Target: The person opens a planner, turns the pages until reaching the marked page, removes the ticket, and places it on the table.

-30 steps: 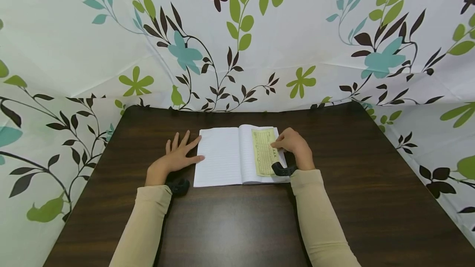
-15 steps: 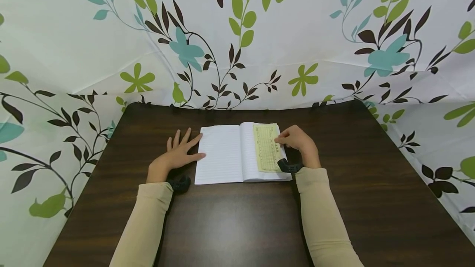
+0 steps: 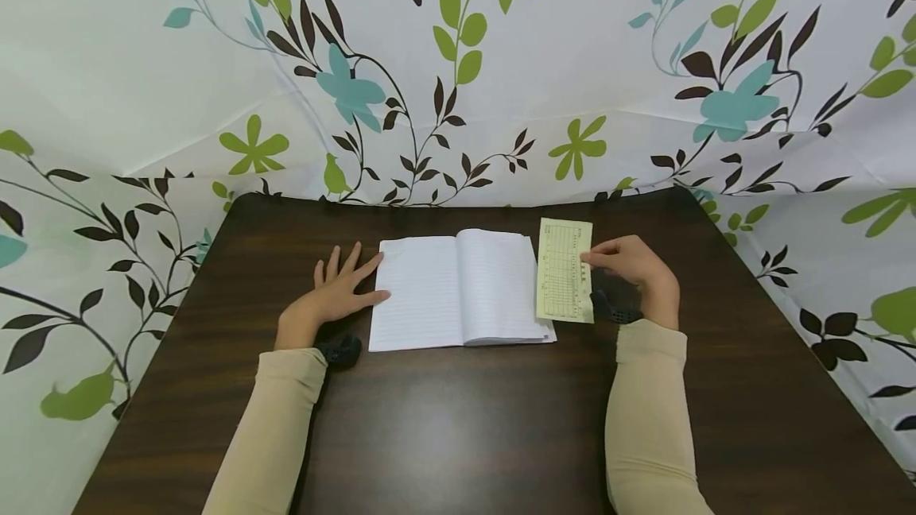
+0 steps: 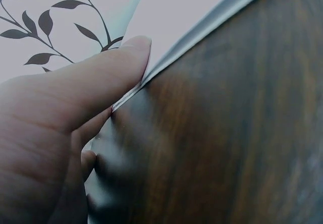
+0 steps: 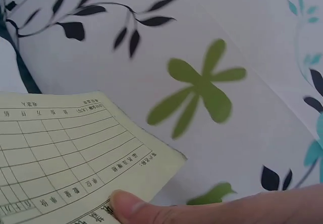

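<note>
An open lined notebook (image 3: 422,292) lies on the dark wooden table, both pages blank. My left hand (image 3: 332,299) rests at its left edge with fingers spread; in the left wrist view the thumb (image 4: 116,67) lies on the page edge. My right hand (image 3: 637,265) pinches the right edge of a yellow printed receipt slip (image 3: 564,270), whose left side overlaps the notebook's right edge in the head view. Close up in the right wrist view, the slip (image 5: 65,153) shows a ruled table with printed characters, and my thumb (image 5: 131,206) presses on it.
The brown wooden table (image 3: 429,427) stretches around the notebook on all sides. Behind it hangs a white cloth (image 3: 286,102) with leaf and flower prints. Black wrist bands (image 3: 343,350) sit on both wrists.
My right hand has moved right, carrying the yellow receipt slip off the notebook's right page to beside its right edge. The left hand stays at the left edge.
</note>
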`<action>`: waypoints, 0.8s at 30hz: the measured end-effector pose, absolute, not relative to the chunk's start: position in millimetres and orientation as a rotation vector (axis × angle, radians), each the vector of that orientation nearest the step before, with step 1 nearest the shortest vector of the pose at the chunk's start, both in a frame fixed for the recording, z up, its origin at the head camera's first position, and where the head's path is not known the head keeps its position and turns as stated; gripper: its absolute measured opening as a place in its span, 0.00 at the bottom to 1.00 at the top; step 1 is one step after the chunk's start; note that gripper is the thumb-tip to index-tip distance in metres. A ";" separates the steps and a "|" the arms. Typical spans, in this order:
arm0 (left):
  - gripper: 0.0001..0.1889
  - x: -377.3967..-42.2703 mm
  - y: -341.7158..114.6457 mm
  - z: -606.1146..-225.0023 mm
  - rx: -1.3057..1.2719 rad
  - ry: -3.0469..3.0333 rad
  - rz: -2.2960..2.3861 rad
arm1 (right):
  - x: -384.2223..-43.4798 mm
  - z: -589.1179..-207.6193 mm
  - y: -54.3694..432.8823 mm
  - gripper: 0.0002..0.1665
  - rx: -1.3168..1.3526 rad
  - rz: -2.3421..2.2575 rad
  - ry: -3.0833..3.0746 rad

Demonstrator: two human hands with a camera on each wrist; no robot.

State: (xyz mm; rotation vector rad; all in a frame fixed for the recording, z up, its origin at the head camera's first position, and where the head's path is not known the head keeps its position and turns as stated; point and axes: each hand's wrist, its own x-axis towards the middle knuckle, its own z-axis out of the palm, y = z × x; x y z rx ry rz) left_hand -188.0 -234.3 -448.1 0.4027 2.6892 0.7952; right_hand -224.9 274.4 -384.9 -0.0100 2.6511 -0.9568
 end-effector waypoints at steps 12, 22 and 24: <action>0.45 -186.3 -237.1 -450.9 0.371 2.679 0.784 | -220.1 -386.8 331.5 0.35 0.012 -0.814 2.635; 0.44 -190.2 -234.0 -447.8 0.381 2.678 0.750 | -226.4 -403.2 359.7 0.33 -0.051 -0.727 2.678; 0.44 -192.2 -233.4 -448.1 0.384 2.677 0.740 | -228.5 -406.6 358.6 0.32 -0.050 -0.739 2.676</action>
